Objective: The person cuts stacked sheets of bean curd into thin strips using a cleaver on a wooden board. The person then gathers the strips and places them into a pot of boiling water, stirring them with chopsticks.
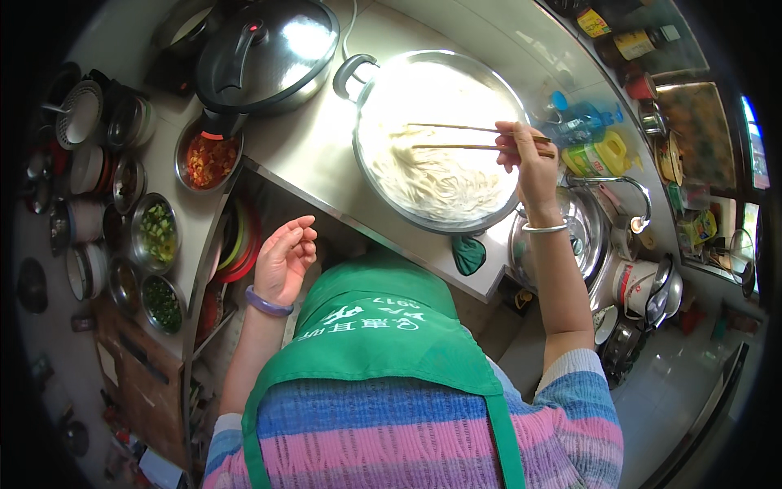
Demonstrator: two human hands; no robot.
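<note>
A wide metal pan (360,153) of pale noodles (440,183) stands on the counter, its upper part washed out by glare or steam. Over its right side, my right hand (528,147) holds a pair of wooden chopsticks (464,147); their tips are spread and reach the noodles. My left hand (285,247), fingers loosely curled and holding nothing, hovers near the counter's front edge, left of the pan. At the pan's lower rim a dark green cloth (469,255) hangs by the counter edge.
A lidded black pan (269,55) stands at the upper left, beside a bowl of red chopped food (212,160). Bowls of chopped greens (157,232) line the left counter. On the right are a faucet (635,186), a glass lid (574,244), a yellow jug (602,156) and a blue bottle (577,125).
</note>
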